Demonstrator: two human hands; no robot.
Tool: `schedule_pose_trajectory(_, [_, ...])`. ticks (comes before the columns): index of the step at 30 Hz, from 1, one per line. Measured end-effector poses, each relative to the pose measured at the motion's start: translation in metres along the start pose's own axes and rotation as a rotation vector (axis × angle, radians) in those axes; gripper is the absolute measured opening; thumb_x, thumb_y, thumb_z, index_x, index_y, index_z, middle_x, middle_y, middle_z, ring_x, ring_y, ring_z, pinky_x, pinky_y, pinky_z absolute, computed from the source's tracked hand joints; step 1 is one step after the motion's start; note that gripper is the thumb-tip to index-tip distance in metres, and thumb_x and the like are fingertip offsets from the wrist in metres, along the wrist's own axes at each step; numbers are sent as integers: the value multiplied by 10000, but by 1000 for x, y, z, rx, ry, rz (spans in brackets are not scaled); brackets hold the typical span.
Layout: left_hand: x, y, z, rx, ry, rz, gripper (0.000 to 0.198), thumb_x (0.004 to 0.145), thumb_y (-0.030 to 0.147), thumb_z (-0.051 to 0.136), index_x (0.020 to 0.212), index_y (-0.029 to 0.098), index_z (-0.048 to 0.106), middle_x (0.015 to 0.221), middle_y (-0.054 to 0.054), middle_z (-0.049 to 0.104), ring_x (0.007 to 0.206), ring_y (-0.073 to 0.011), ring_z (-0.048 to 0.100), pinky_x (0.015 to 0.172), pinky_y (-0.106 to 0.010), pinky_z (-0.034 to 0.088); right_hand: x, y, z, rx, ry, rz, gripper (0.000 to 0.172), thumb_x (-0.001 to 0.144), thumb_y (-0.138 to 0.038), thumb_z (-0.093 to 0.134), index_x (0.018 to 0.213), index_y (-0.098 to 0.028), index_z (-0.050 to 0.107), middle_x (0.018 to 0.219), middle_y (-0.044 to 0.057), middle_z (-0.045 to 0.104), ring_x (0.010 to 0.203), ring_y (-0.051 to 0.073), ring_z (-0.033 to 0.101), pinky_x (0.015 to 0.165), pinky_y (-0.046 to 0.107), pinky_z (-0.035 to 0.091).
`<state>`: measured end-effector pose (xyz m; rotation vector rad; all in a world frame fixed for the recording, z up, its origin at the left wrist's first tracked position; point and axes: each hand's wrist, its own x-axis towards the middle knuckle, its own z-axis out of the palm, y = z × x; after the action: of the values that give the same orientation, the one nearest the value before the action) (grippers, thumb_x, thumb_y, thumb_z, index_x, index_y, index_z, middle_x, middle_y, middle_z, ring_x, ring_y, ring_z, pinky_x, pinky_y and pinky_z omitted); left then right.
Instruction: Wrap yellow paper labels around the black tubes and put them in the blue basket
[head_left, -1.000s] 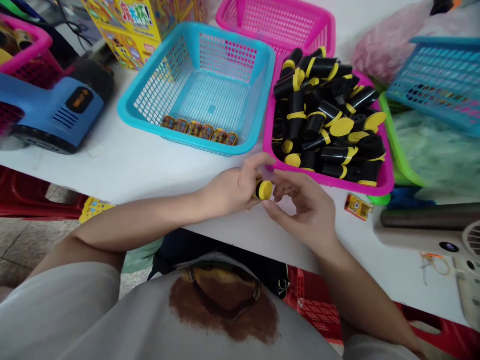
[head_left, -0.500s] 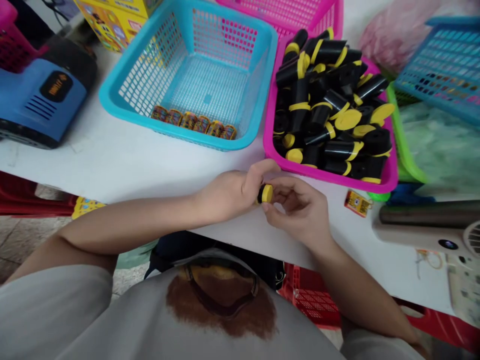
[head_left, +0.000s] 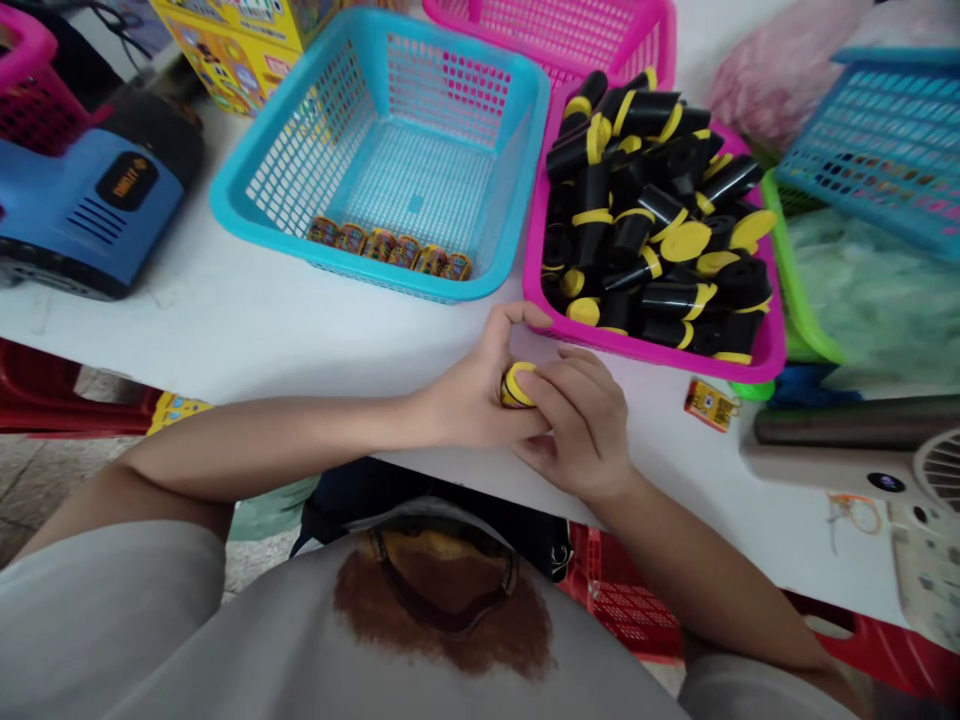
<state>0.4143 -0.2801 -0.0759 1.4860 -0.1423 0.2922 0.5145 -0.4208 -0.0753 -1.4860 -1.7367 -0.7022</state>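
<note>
A small cylinder with a yellow lid (head_left: pixel 517 383) sits in the grip of my left hand (head_left: pixel 478 393), its lid facing up and its lower part mostly hidden. My left index finger reaches toward the pink basket's near rim. My right hand (head_left: pixel 583 425) is curled against it from the right, with fingertips pressed on the lid's edge. Beyond both hands, the pink basket (head_left: pixel 637 350) is heaped with black cylinders (head_left: pixel 649 112) that have yellow caps. In the blue basket (head_left: pixel 360 275), several small cylinders with colourful labels (head_left: pixel 379 243) lie in a row along the near side.
On the left stands a blue power tool (head_left: pixel 97 205), with a yellow printed box (head_left: pixel 232 60) behind it. At the right are a small red and yellow tag (head_left: pixel 709 403), a white fan-like device (head_left: pixel 832 465) and a green basket (head_left: pixel 806 300) with plastic bags.
The cylinder has turned, so its lid now faces up instead of right. My right hand has closed in, its fingers moving over the lid. The view has shifted slightly.
</note>
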Motion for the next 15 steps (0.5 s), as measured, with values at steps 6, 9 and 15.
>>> schedule_pose_trajectory(6, [-8,-1,10,14,106,79,591,832,135,686,1212,295,262,667,142,442,505,-69,495,440,-169,373,-1,-5,1,-105,21,-96,437,942,-126,704,1360,-245,667,1062,58,729,1016,225,688,1071,505,632])
schedule_pose_trajectory(9, [-8,-1,14,56,155,139,601,803,116,686,1193,280,260,675,143,449,517,-57,486,445,-154,333,0,-4,-1,-106,16,-115,365,970,-150,673,1322,-246,687,1014,38,735,984,203,695,1074,465,646])
schedule_pose_trajectory(15, [-1,11,8,-158,-75,9,537,852,194,695,1137,288,250,632,170,405,446,-55,447,438,-183,351,0,-4,-17,96,-80,47,482,1017,-392,642,1479,-271,576,1129,84,764,1045,287,739,1007,560,676])
